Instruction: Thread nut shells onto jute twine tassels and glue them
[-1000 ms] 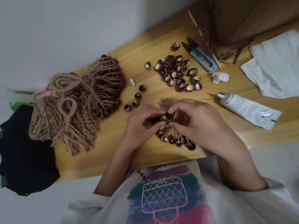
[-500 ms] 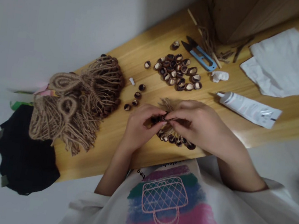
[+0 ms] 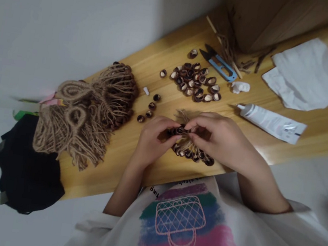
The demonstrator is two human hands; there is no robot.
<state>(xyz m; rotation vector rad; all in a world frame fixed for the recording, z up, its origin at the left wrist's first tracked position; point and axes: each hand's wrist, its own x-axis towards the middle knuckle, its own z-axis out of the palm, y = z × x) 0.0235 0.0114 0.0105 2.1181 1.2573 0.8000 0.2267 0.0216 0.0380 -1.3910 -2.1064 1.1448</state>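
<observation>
Between thumb and fingers, my left hand (image 3: 156,140) holds a dark brown nut shell (image 3: 179,130), its hollow side partly in view. My right hand (image 3: 218,137) pinches close beside it, at the twine by the shell; the exact grip is too small to make out. Below both hands lies a twine piece (image 3: 187,146) with a row of shells (image 3: 190,154) on its strand ends, partly covered by my right hand. Loose empty shells (image 3: 194,78) are heaped beyond my hands, and several more (image 3: 151,106) lie left of them.
A glue tube (image 3: 272,122), blue thread snips (image 3: 219,63), crumpled tissue (image 3: 240,87) and a white cloth (image 3: 311,76) lie right and back. Finished-looking twine bundles (image 3: 79,119) are piled left, by a black cloth item (image 3: 31,165). A cardboard box (image 3: 258,18) stands behind.
My right fingertips have drawn slightly right from the shell, and more of the shell shows. My left hand keeps its hold. The view has shifted a little.
</observation>
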